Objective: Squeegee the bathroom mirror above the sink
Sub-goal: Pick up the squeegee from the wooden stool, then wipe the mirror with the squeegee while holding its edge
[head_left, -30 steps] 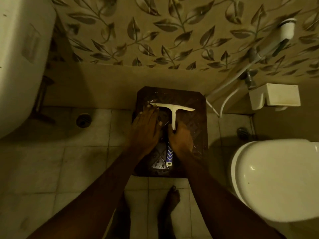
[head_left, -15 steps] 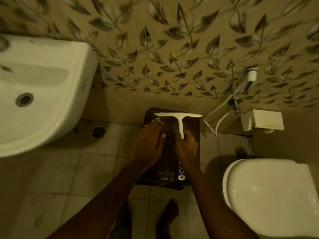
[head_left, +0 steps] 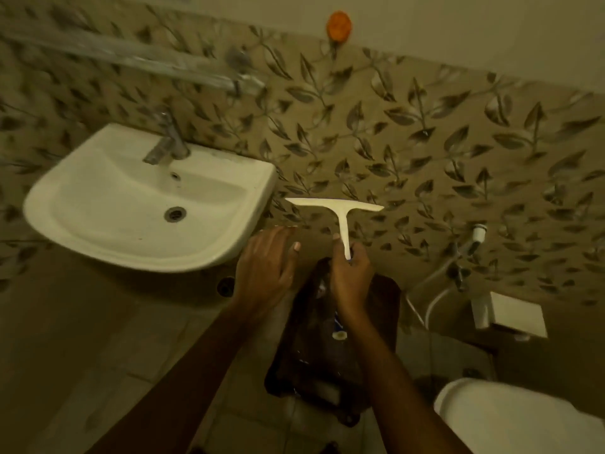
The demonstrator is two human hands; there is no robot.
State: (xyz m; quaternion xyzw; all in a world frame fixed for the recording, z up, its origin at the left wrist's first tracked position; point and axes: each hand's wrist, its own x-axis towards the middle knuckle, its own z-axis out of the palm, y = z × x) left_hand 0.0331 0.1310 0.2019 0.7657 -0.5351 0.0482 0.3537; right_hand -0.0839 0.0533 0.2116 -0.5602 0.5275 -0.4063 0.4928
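Note:
A white T-shaped squeegee (head_left: 340, 211) stands upright in the air in front of the leaf-patterned wall, blade on top. My right hand (head_left: 350, 276) is shut on the lower end of its handle. My left hand (head_left: 266, 267) hovers open just left of it, fingers spread, touching nothing. The white sink (head_left: 140, 204) with its metal tap (head_left: 167, 142) hangs on the wall to the left. A glass shelf (head_left: 131, 57) runs above the sink. The mirror itself is not in view.
A dark wooden stool (head_left: 383, 322) stands on the tiled floor under my hands, with a blue-and-white tube (head_left: 339, 326) lying on it. A white toilet (head_left: 523, 417) is at lower right. A hand sprayer (head_left: 476, 235), a white wall box (head_left: 514, 317) and an orange hook (head_left: 339, 24) are on the wall.
My right hand has lifted the squeegee off the stool. My left hand came off the stool and is open in the air. The view has tilted up, bringing the sink and tap into sight.

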